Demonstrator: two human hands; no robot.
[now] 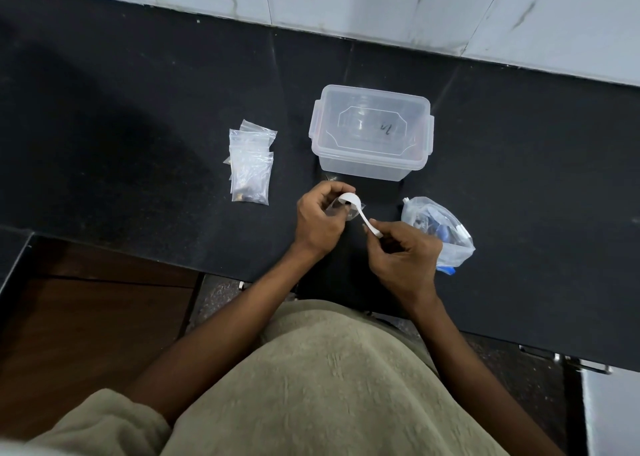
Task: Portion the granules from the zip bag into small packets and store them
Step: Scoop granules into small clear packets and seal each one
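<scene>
On the black stone bench the clear lidded plastic box waits for packets; the granule zip bag lies beside the right hand, which pinches a white plastic spoon, tipping it into the small clear packet the left hand grips

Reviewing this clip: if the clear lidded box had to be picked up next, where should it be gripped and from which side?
Grip the clear box by its two short ends, under the lid rim by the side latches, coming down from above with a hand on each end. It stands upright with its lid on, and those ends look free; the left hand and right hand are busy just in front of it.
</scene>
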